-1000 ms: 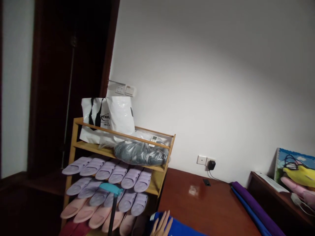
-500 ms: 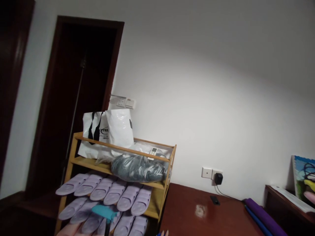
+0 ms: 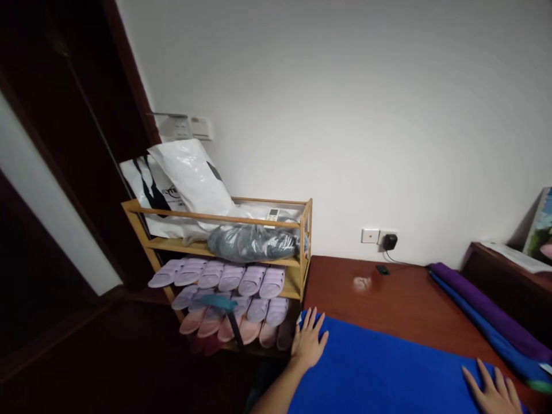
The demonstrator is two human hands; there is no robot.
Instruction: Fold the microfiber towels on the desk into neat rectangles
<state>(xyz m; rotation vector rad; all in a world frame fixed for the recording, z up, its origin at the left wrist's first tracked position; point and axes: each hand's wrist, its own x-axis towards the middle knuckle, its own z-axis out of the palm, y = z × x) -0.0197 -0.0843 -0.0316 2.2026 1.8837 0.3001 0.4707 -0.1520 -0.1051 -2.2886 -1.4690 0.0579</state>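
Observation:
A blue cloth [image 3: 379,368] lies flat over the near part of the reddish-brown desk [image 3: 353,302]. My left hand [image 3: 309,340] rests on the cloth's far left corner with its fingers spread. Toward the right side of the same cloth, my right hand [image 3: 494,391] also lies flat, fingers apart; its wrist is cut off by the frame. Beyond it, along the desk's right side, are a purple roll of cloth [image 3: 483,305] and a blue roll [image 3: 468,319].
Left of the desk stands a wooden shoe rack [image 3: 306,253] with lilac slippers [image 3: 230,277], pink slippers [image 3: 228,328] and white bags [image 3: 192,178]. A teal-headed tool [image 3: 219,302] leans before it. A black plug [image 3: 390,241] sits in the wall.
My view has tilted down and turned. Both hands and the spread blue cloth now show on the desk; before, only fingertips at the bottom edge were visible.

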